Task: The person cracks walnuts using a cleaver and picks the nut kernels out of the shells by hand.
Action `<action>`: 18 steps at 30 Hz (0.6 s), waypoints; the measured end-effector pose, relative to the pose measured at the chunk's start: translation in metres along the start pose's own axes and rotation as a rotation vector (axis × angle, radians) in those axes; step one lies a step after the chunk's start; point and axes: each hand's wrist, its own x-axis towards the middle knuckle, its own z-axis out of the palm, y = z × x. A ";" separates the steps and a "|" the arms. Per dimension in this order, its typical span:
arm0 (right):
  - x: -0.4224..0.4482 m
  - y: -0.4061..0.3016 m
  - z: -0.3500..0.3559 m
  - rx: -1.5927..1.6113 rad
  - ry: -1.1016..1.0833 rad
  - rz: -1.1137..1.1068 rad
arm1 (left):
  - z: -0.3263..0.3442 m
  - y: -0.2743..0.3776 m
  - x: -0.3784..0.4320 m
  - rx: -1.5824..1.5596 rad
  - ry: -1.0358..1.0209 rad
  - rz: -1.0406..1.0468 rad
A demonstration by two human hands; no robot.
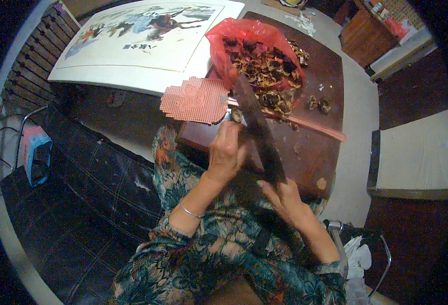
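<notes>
My left hand [227, 148] is closed around a small brownish dried piece [236, 115], perhaps a mushroom, whose end shows above the fingers. My right hand [285, 194] grips the near end of a long dark blade-like tool [260, 137], which slants away across the table; its kind is not certain. Beyond the hands an opened red plastic bag [218, 57] holds many dried brown and yellowish pieces [266, 72]. More of them lie in front of the bag, and a few small ones [324, 105] sit apart to its right. A pink perforated mat [193, 100] is left of the bag.
The dark red wooden table [323, 160] carries a pink strip [315, 127] across it. A white panel with a painted picture [132, 42] stands at the back left. A dark quilted sofa [94, 198] is on the left, with a pink and blue box [37, 154]. A wooden cabinet [368, 34] stands at the back right.
</notes>
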 end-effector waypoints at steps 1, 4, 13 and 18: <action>0.003 -0.001 -0.002 0.014 -0.049 0.049 | -0.001 0.000 0.001 -0.017 0.002 0.015; 0.008 -0.005 -0.010 -0.001 0.006 -0.036 | -0.004 -0.001 0.003 -0.053 -0.051 -0.021; 0.010 -0.004 -0.006 -0.025 0.025 -0.139 | 0.001 -0.005 0.002 0.009 -0.007 0.025; 0.007 0.002 -0.008 0.008 0.072 -0.200 | 0.005 -0.002 0.001 -0.090 0.030 -0.050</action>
